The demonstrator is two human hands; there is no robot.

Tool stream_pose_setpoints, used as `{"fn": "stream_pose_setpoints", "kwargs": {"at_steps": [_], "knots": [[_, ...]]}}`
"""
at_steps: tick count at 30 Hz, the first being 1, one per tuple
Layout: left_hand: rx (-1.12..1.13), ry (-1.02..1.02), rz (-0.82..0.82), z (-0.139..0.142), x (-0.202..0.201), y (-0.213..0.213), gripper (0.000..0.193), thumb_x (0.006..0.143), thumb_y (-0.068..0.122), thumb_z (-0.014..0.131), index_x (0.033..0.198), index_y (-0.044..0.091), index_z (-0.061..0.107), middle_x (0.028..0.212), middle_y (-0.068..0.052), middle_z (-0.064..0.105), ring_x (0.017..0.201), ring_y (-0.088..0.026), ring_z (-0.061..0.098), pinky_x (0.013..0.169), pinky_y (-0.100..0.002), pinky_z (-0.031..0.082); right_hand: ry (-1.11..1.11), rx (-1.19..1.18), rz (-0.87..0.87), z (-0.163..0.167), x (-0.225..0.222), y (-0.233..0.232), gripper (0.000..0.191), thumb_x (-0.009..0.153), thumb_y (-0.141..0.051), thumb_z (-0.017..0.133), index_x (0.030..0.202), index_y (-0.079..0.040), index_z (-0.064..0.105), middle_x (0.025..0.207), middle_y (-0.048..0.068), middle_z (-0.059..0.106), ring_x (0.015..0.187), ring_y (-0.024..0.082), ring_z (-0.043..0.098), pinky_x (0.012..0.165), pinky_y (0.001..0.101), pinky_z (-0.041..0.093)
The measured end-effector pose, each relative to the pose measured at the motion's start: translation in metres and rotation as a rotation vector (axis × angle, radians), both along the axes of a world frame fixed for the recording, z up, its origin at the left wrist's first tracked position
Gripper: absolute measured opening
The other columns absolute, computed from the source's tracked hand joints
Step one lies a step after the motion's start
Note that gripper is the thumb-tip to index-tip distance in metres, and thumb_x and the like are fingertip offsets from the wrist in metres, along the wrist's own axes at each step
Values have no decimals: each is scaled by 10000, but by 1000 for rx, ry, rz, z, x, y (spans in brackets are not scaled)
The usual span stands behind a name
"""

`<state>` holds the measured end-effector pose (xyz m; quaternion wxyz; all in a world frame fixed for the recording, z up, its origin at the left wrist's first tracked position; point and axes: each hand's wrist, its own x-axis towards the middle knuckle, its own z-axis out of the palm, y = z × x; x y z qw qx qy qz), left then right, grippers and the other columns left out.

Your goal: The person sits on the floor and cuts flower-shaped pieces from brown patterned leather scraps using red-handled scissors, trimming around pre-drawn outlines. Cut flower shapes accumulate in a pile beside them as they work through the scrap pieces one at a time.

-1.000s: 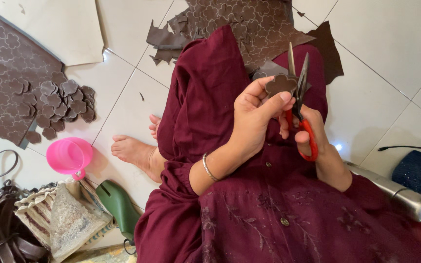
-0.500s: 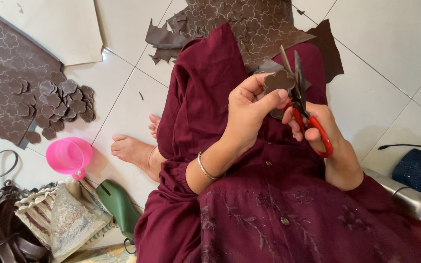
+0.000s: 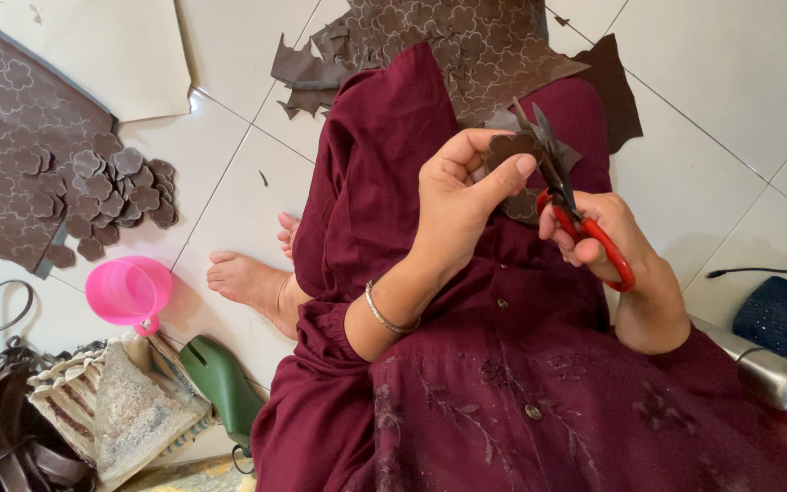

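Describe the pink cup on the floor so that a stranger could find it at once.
Start from the white tiled floor left of the person's bare foot. The pink plastic cup lies there, below the pile of brown flower cutouts. It is the only bright pink thing among brown leather and a green object.

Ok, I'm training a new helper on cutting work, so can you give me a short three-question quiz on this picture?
1. True or false: the right hand holds red-handled scissors.
2. Which does the left hand pinch? A) the pink cup B) a brown flower-shaped piece C) the metal flask
3. Fill in: the pile of cut flower shapes lies on the ___ floor, beside the large patterned brown sheet.

Key: 1 true; 2 B; 3 tiled.
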<state>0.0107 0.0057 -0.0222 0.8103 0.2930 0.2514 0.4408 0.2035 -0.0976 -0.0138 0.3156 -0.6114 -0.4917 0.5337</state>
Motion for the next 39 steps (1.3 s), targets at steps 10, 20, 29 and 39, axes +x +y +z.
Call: {"fn": "stream_pose_setpoints", "kwargs": {"at_steps": [10,20,29,39], "knots": [[109,57,2,2,-3,4,199,962,-27,750,1142,-18,666,1054,-67,738,928,-81,690,822,-225,583,57,23,69,4,-4,4,1073,555,-974,501,1043,-29,638,725,-49,496,599,37,505,532,202,445],[125,62,20,7,-5,5,242,943,-42,744,1144,0,616,1034,-63,719,903,-69,678,786,-205,571,116,9,72,1,-5,2,1082,562,-973,514,1008,7,628,704,-28,488,559,56,483,508,210,428],[59,34,35,4,0,3,264,926,-35,720,1143,13,577,986,-57,688,815,-75,645,719,-217,543,165,48,97,-2,-11,5,1082,607,-973,518,1048,9,618,726,-20,498,583,60,499,537,218,454],[52,28,14,8,-3,4,249,930,-42,730,1122,5,579,956,-61,688,785,-74,641,699,-216,538,187,-5,55,1,-17,5,1056,582,-942,568,1037,9,623,727,-16,482,582,65,486,528,214,440]]}}
